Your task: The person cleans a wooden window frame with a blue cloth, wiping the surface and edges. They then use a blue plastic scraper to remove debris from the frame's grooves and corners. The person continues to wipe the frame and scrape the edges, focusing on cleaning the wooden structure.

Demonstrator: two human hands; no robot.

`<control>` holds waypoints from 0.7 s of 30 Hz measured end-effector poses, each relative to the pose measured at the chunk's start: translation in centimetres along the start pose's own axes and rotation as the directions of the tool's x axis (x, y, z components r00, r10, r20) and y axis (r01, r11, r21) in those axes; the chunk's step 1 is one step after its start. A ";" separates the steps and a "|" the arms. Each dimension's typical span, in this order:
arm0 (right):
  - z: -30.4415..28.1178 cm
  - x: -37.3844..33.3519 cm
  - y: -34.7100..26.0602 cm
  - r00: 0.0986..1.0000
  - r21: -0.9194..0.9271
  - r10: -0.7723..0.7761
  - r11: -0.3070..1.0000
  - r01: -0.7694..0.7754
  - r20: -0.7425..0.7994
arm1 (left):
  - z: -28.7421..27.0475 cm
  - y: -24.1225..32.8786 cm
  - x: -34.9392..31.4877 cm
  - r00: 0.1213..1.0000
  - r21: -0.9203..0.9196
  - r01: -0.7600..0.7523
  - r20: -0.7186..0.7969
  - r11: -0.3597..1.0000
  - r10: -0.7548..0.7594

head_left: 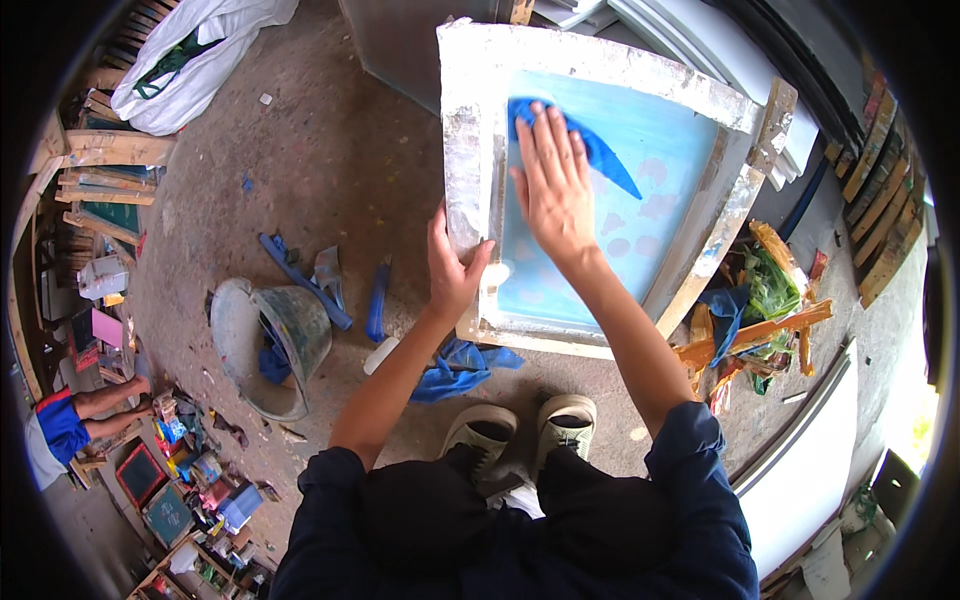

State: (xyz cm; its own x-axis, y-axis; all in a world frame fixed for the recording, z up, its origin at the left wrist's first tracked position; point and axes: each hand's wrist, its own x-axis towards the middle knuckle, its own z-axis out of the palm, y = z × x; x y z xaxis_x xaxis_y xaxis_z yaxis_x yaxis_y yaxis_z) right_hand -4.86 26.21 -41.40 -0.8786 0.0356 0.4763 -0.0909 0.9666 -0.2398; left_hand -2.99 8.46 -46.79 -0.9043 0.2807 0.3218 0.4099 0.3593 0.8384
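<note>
A screen printing frame [468, 150] with pale-blue mesh and paint-stained white wooden sides stands in front of me, tilted. My left hand [455, 265] grips its left side near the lower corner, thumb on the front face and fingers round the outer edge. Flat against the upper left of the mesh lies my right hand [555, 190], its fingers stretched out over a blue cloth [612, 166]. One pointed end of the cloth sticks out to the right of my hand. Faint pinkish blotches show on the mesh.
Left of the frame, a tipped grey bucket [300, 330] lies near a blue tube-like piece [305, 282]. Another blue cloth [465, 370] is on the floor by my shoes. Broken wood scraps [765, 325] lie to the right. At far left, another person's legs [105, 410] show beside clutter.
</note>
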 end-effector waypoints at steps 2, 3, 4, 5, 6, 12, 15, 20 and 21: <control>-0.9 -2.2 -0.1 0.994 0.003 -0.016 1.000 0.016 0.108 | 0.1 0.0 0.1 1.000 -0.014 0.002 -0.006 1.000 -0.002; -1.2 -3.6 0.2 0.987 -0.001 -0.019 1.000 0.019 0.159 | 0.1 -0.3 -0.2 1.000 -0.035 0.013 -0.005 0.999 -0.013; -1.3 -5.0 0.3 0.990 -0.006 0.057 0.998 -0.057 0.128 | 0.1 -0.6 -0.4 1.000 -0.057 0.023 -0.002 0.998 -0.023; -1.4 -6.3 0.9 0.986 -0.022 0.131 0.991 -0.130 0.099 | 0.1 -0.8 -0.6 1.000 -0.021 -0.012 -0.029 1.000 0.012; -1.6 -7.3 1.8 0.972 -0.048 0.224 0.974 -0.221 0.068 | 0.2 -0.5 -0.7 0.999 -0.055 0.030 -0.024 0.998 -0.031; -3.9 -1.1 5.7 0.769 0.093 0.592 0.803 -0.589 -0.242 | 0.2 -0.4 -0.4 0.999 -0.064 0.032 -0.021 0.997 -0.033; -2.9 2.8 5.6 0.663 0.167 0.641 0.756 -0.633 -0.386 | 0.3 -0.5 -0.3 0.999 -0.085 0.034 0.006 0.996 -0.034; -0.7 -0.3 3.0 0.957 0.114 0.242 0.967 -0.226 -0.162 | 0.3 -0.3 -0.5 0.995 -0.100 0.100 0.003 0.990 -0.100; -0.5 -1.1 1.4 0.991 0.183 0.116 0.978 -0.102 -0.066 | -0.1 -0.7 -0.7 0.995 -0.078 0.100 0.006 0.992 -0.100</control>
State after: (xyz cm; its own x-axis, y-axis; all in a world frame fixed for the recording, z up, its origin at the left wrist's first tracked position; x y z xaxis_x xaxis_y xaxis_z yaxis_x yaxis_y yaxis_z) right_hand -3.76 27.70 -41.85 -0.8503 0.1637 0.5002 -0.0851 0.8952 -0.4376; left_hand -2.64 7.94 -47.55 -0.9400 0.2487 0.2338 0.3068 0.3152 0.8981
